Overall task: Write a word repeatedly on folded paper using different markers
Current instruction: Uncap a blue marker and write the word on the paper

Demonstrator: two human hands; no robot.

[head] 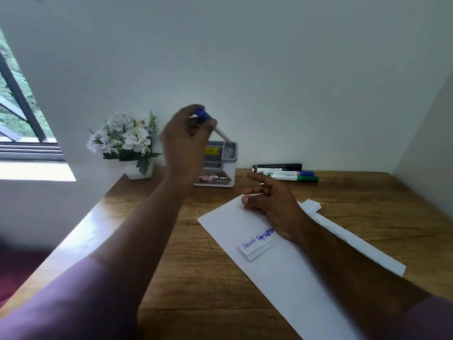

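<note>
The fingers of the left hand curl round a blue-capped marker, gripping it near the cap, its white barrel slanting down toward the grey organizer just below. If the drop is misjudged, the marker could catch the organizer's rim and tip it, or roll off across the surface. The right hand rests with relaxed, spread fingers on the long white sheet, holding nothing. By its wrist lies the small folded paper with blue writing; the wrist partly covers the ink and may smear it. Beyond that hand wait the other markers.
</note>
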